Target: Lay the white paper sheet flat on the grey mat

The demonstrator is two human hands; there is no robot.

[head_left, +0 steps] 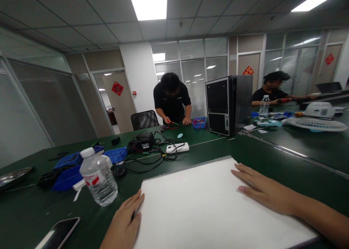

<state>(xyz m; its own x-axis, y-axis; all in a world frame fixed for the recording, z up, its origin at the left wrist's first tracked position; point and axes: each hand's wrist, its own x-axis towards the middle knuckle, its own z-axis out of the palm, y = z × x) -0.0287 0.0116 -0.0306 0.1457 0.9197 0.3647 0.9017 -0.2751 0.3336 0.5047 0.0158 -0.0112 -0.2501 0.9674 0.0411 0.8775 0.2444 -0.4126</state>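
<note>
A flat white panel (191, 201) with a thin grey edge lies in front of me on the green table. My left hand (125, 220) rests against its left edge, fingers stretched forward and the thumb slightly apart. At the right edge, my right hand (264, 189) lies with its fingers extended over the panel's far right corner. Neither hand is wrapped round anything. Left of the panel stands a clear water bottle (99, 180) with a white cap, and a phone (58, 236) lies nearer to me.
Blue bins (67, 176), a black power adapter (141, 141) with tangled cables and a white power strip (177, 148) lie beyond. A black computer tower (218, 107) stands at the back. One person (173, 99) holds a screwdriver across the table; another sits right, near a white fan (317, 123).
</note>
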